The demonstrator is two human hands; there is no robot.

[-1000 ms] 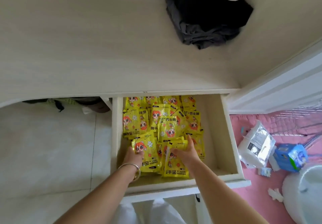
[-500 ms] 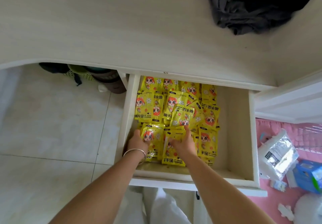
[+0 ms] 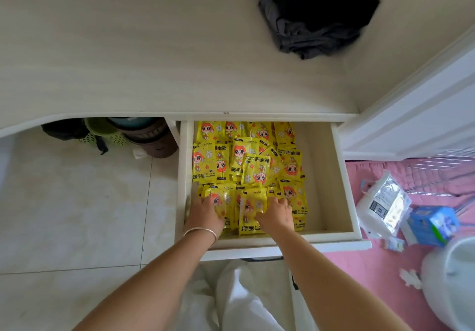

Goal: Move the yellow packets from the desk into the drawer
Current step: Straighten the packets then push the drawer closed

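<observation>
The fingers (image 3: 215, 203) of the left hand (image 3: 205, 213) are spread and lie flat on the front row of the yellow packets (image 3: 246, 166), pressing on a packet near the left wall of the drawer (image 3: 341, 181). The fingers of the right hand (image 3: 276, 213) are also a little apart and rest on the packets just beside, with one packet standing between the two hands. I cannot tell if any finger is curled under a packet edge; both hands look flat on top. A thin silver bracelet (image 3: 200, 231) sits on the left wrist.

The packets fill the left and middle part of the open drawer, in overlapping rows from the front to the back. The right part of the drawer shows its bare bottom.

Above the drawer is the pale desk (image 3: 128, 55), and on its far right lies a pile of dark clothes (image 3: 313, 16). Under the desk at the left stand some baskets (image 3: 128, 135) on the tiled floor (image 3: 77, 215). At the right, on a pink mat (image 3: 365, 279), lie a white plastic bag (image 3: 383, 204) and a blue box (image 3: 431, 224).
</observation>
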